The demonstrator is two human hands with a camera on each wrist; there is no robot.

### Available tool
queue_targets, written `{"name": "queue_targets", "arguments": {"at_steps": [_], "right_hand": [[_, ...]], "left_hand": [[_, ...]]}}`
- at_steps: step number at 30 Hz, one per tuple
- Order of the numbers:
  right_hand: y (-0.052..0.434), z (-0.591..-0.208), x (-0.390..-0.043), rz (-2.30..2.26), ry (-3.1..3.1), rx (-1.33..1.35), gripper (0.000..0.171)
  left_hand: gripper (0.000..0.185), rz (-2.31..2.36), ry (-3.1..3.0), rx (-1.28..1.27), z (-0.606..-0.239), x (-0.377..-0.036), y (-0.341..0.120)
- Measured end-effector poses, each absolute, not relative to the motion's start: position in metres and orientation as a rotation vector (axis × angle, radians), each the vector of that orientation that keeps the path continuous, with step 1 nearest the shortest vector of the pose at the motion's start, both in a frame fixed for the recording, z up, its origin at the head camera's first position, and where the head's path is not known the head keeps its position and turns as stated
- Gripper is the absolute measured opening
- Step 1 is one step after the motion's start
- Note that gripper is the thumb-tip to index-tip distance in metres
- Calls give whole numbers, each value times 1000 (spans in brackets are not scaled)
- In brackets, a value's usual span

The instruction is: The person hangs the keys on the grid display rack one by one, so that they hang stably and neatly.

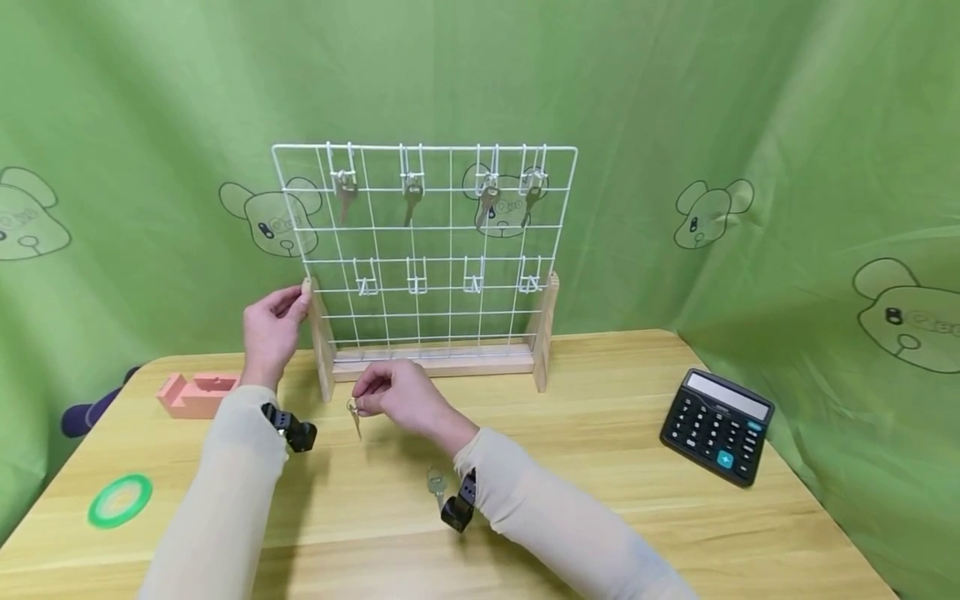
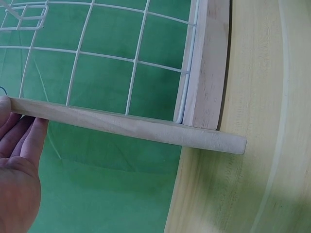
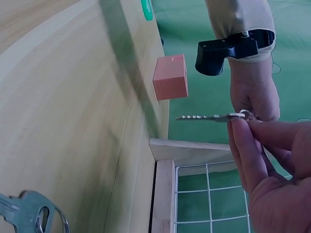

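Note:
A white wire grid rack (image 1: 450, 148) stands on a wooden base at the back of the table. My left hand (image 1: 272, 333) pinches the top of its left wooden upright (image 2: 121, 125), thumb on one side and fingers on the other. In front of the base, my right hand (image 1: 405, 400) holds a small key (image 3: 209, 117) by its ring between thumb and fingertips, blade pointing down above the table. Several keys (image 1: 412, 200) hang from the rack's upper hooks; the lower hooks (image 1: 417, 285) are bare. Another key (image 1: 437, 483) with a ring lies beneath my right forearm.
A pink block-shaped holder (image 1: 197, 398) sits left of my left wrist, with a green ring-shaped roll (image 1: 120, 501) nearer the table's left edge. To the right lies a black calculator (image 1: 717, 427). Green curtain (image 1: 630, 100) surrounds the wooden table (image 1: 592, 500).

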State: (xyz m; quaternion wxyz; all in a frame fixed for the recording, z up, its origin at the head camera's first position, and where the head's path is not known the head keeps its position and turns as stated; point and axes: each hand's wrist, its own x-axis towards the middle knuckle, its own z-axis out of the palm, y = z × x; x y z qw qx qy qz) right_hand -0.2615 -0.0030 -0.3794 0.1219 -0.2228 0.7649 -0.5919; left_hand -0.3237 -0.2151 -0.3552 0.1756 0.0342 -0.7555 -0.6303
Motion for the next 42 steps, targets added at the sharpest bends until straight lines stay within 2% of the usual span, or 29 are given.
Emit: {"name": "queue_targets", "arguments": {"at_steps": [16,42], "right_hand": [[-1,-368,-267,-1917,2194,-532,15],[-4,-337,-283,-1985,2512,-580,12]], "left_hand": [[39,-1790,-2112,111,-357,-324,-212],[40,-1816,-2107,127,-356,-322,-213]]}}
